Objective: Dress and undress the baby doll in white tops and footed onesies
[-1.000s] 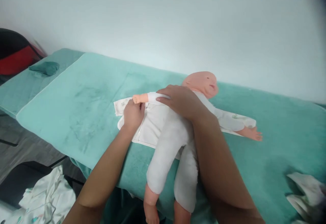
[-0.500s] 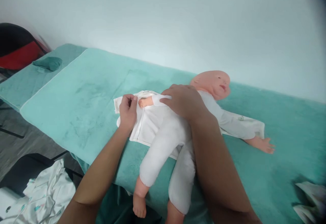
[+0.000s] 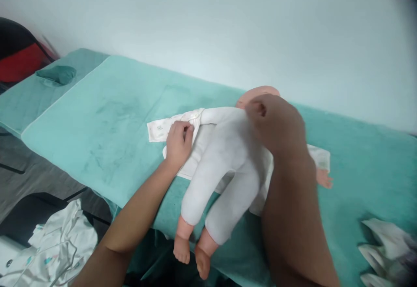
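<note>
A baby doll (image 3: 224, 152) with a white cloth body lies on its back, on top of an opened white baby shirt (image 3: 195, 161). My left hand (image 3: 180, 144) is closed on the shirt front beside a flat printed sleeve (image 3: 159, 129). The doll's arm on that side reaches to the sleeve opening, and its hand is hidden in the cloth. Over the doll's upper chest, my right hand (image 3: 276, 124) is curled and slightly blurred; what its fingers hold, if anything, is hidden. It covers most of the doll's head (image 3: 259, 93). The doll's other hand (image 3: 324, 178) pokes out of the far sleeve.
A green-covered massage table (image 3: 124, 117) stands against a white wall. Its face hole (image 3: 57, 75) is at the left end. Crumpled cloth (image 3: 384, 248) lies at the right. Printed white cloth (image 3: 61, 239) and a cord rest on a black chair (image 3: 35, 208) at lower left.
My right hand has moved from the doll's near forearm up to its chest and head. The doll's bare hand on the left has gone into the sleeve cloth, and its legs have shifted.
</note>
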`<state>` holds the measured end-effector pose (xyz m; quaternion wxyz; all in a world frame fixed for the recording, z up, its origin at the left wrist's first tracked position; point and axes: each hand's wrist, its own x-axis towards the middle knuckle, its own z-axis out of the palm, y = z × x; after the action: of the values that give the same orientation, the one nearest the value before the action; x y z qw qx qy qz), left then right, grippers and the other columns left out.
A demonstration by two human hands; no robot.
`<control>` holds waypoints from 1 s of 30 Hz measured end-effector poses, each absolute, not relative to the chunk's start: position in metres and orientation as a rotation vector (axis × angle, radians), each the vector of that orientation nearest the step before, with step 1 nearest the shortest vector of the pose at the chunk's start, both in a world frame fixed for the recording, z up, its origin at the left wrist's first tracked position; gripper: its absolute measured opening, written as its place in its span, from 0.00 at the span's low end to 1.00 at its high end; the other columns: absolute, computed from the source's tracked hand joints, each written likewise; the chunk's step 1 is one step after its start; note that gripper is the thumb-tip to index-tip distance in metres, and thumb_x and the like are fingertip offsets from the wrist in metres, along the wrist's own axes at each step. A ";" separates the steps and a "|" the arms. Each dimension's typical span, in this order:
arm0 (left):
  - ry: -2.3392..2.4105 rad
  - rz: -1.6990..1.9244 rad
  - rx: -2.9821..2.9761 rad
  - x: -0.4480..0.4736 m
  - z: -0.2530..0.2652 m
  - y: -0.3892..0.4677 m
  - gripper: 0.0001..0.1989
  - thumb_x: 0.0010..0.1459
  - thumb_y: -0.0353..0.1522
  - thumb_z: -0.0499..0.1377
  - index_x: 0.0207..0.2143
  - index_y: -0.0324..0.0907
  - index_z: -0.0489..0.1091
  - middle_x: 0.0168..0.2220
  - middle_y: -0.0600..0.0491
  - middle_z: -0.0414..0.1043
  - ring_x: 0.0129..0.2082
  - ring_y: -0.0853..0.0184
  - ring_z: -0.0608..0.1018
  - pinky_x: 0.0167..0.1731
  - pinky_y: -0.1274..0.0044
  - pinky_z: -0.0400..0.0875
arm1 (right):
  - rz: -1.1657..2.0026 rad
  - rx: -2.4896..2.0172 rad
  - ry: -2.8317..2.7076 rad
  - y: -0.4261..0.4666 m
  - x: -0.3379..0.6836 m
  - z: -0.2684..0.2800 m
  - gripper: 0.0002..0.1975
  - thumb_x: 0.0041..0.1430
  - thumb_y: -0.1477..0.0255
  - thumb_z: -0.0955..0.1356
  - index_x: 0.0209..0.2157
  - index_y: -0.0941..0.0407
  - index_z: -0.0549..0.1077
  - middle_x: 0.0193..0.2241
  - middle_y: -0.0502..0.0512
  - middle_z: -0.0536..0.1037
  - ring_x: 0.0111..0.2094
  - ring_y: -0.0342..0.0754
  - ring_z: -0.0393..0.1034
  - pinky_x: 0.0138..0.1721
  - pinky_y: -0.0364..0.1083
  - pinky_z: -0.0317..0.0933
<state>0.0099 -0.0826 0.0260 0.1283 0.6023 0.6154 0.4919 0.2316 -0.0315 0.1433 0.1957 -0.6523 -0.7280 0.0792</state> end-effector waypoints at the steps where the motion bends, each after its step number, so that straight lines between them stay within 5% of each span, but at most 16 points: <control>1: 1.819 1.430 1.757 0.010 0.025 -0.082 0.08 0.71 0.36 0.53 0.44 0.43 0.70 0.44 0.47 0.74 0.44 0.62 0.75 0.46 0.69 0.72 | 0.240 -2.007 -1.915 -0.035 0.241 0.143 0.23 0.69 0.62 0.58 0.55 0.54 0.76 0.49 0.68 0.81 0.50 0.68 0.74 0.46 0.62 0.65; 6: 1.894 1.344 1.747 0.011 0.021 -0.077 0.12 0.69 0.34 0.55 0.51 0.40 0.71 0.46 0.44 0.74 0.48 0.58 0.75 0.50 0.66 0.71 | 0.348 -2.369 -1.589 -0.058 0.275 0.117 0.32 0.69 0.49 0.58 0.58 0.53 0.77 0.50 0.71 0.81 0.54 0.73 0.73 0.51 0.65 0.63; 11: 1.826 1.343 1.677 0.007 0.017 -0.075 0.21 0.67 0.34 0.58 0.60 0.41 0.67 0.43 0.48 0.75 0.41 0.62 0.77 0.48 0.68 0.71 | 0.335 -2.177 -1.503 -0.078 0.280 0.087 0.29 0.70 0.52 0.58 0.59 0.51 0.77 0.49 0.67 0.83 0.53 0.68 0.74 0.52 0.62 0.64; 17: 1.810 1.397 1.745 0.007 0.019 -0.077 0.05 0.67 0.32 0.57 0.41 0.43 0.73 0.45 0.47 0.74 0.47 0.61 0.77 0.49 0.69 0.72 | 0.358 -2.158 -1.424 -0.086 0.280 0.079 0.31 0.69 0.51 0.58 0.62 0.51 0.76 0.49 0.67 0.83 0.52 0.67 0.74 0.53 0.63 0.64; 21: 1.764 1.465 1.658 0.008 0.021 -0.078 0.05 0.70 0.35 0.55 0.42 0.44 0.69 0.50 0.46 0.75 0.51 0.61 0.77 0.51 0.69 0.71 | 0.417 -2.027 -1.285 -0.083 0.278 0.075 0.32 0.67 0.51 0.61 0.64 0.55 0.73 0.54 0.67 0.80 0.57 0.65 0.72 0.59 0.63 0.62; 26: 1.692 1.493 1.507 0.010 0.024 -0.082 0.07 0.71 0.37 0.52 0.44 0.45 0.65 0.43 0.50 0.77 0.41 0.65 0.78 0.45 0.72 0.71 | 0.785 -1.750 -1.054 -0.082 0.266 0.076 0.34 0.65 0.53 0.66 0.69 0.52 0.64 0.69 0.60 0.67 0.68 0.58 0.65 0.66 0.58 0.62; 30: 1.673 1.457 1.505 0.011 0.033 -0.083 0.05 0.71 0.37 0.52 0.42 0.46 0.64 0.36 0.54 0.74 0.35 0.67 0.76 0.40 0.73 0.69 | 1.044 -1.575 -0.943 -0.080 0.264 0.074 0.45 0.60 0.53 0.70 0.73 0.51 0.54 0.71 0.61 0.64 0.65 0.58 0.69 0.63 0.58 0.68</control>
<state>0.0107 -0.0827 0.0329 0.2285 0.5465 0.6075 0.5292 0.2642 -0.0803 0.0743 0.4924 -0.6492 -0.3885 0.4302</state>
